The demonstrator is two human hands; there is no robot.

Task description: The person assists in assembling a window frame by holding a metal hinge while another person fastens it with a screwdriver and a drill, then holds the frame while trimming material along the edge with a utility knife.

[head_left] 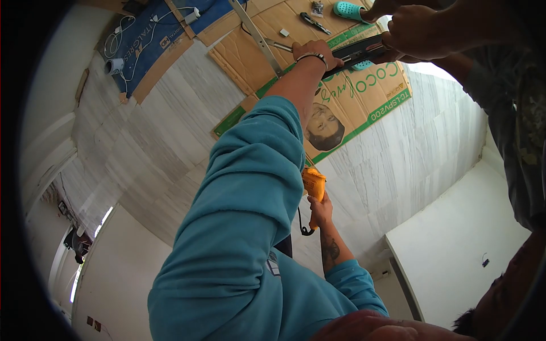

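My left hand point(313, 53), with a bracelet at the wrist, reaches forward and is closed on the near end of a long black metal bracket point(361, 51). Another person's hands point(412, 34) hold the bracket's other end. A thin metal rod point(278, 45) sticks out on the left side of my left hand; whether I grip it is hidden. Lower down, close to my body, my right hand point(321, 211) is wrapped round a yellow corded power tool point(313, 183). Its black cord point(306, 230) loops below, and my left sleeve hides part of the tool.
Printed cardboard point(364, 108) lies on the grey tiled floor point(182, 113). A perforated metal strip point(256, 37), a utility knife point(315, 23) and a small white block point(284, 33) lie there. White cables point(149, 42) rest on a blue sheet point(165, 34). A turquoise clog point(348, 11) is near.
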